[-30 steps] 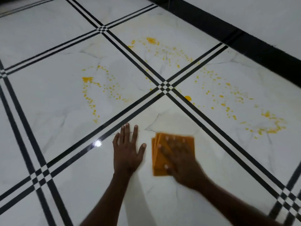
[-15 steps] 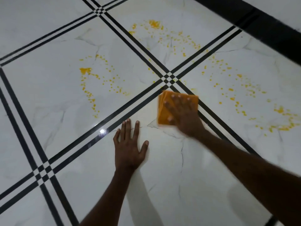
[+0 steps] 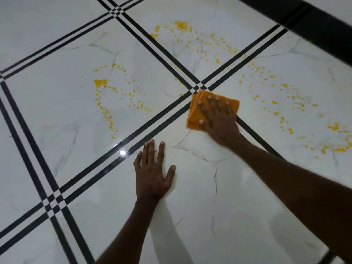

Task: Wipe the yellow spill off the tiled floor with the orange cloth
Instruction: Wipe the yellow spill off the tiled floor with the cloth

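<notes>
A folded orange cloth [image 3: 194,113] lies flat on the white tiled floor [image 3: 57,115], just below the crossing of the black tile lines. My right hand [image 3: 219,121] presses down on it with fingers spread. My left hand [image 3: 152,174] rests flat on the floor, fingers apart, nearer to me and holding nothing. Yellow spill lies in three patches: drops on the left tile [image 3: 101,82], a scatter on the far tile [image 3: 182,25], and a long trail on the right tile [image 3: 335,127].
Black double lines [image 3: 152,122] cross the floor diagonally. A wide black border band [image 3: 314,21] runs along the far right. A bright light reflection [image 3: 122,152] shows on the glossy tile near my left hand.
My right hand has slid the cloth away from me, from beside my left hand up to the line crossing. My left hand has stayed planted.
</notes>
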`<action>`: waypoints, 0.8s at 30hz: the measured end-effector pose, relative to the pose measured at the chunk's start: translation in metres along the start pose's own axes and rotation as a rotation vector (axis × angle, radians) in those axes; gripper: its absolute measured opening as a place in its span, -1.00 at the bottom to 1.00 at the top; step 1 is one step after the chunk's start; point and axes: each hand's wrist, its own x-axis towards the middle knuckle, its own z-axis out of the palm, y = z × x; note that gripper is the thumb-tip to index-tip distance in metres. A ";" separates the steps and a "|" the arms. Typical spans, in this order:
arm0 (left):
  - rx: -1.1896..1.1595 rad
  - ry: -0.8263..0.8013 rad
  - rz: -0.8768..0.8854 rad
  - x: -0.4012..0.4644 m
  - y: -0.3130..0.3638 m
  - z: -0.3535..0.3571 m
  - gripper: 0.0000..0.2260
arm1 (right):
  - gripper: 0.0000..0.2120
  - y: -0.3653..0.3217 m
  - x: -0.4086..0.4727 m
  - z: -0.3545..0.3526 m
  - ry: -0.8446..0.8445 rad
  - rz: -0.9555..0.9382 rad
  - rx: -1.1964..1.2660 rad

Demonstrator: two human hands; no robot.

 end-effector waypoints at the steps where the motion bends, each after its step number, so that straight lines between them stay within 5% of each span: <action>1: -0.001 -0.002 0.000 0.000 -0.001 0.001 -0.28 | -0.38 0.009 -0.007 -0.001 0.023 0.102 0.006; 4: -0.010 -0.017 -0.008 0.001 0.001 -0.003 -0.28 | -0.35 -0.030 -0.088 -0.003 0.106 0.340 0.047; 8: -0.018 -0.055 -0.012 0.002 0.002 -0.007 -0.28 | -0.36 -0.077 -0.156 -0.015 -0.053 0.132 0.167; 12: -0.019 -0.046 -0.002 0.002 0.001 -0.005 -0.29 | -0.52 -0.058 -0.130 -0.044 0.157 0.573 0.326; 14: -0.013 -0.027 0.004 -0.001 0.002 -0.004 -0.30 | -0.50 -0.042 -0.131 -0.048 0.056 0.740 0.229; 19: 0.008 -0.011 0.010 -0.002 0.003 -0.006 -0.32 | -0.84 -0.009 -0.120 -0.059 -0.172 0.639 0.483; 24: -0.023 -0.098 -0.026 0.002 0.008 -0.013 -0.26 | -0.77 0.034 -0.091 -0.127 -0.425 0.475 0.802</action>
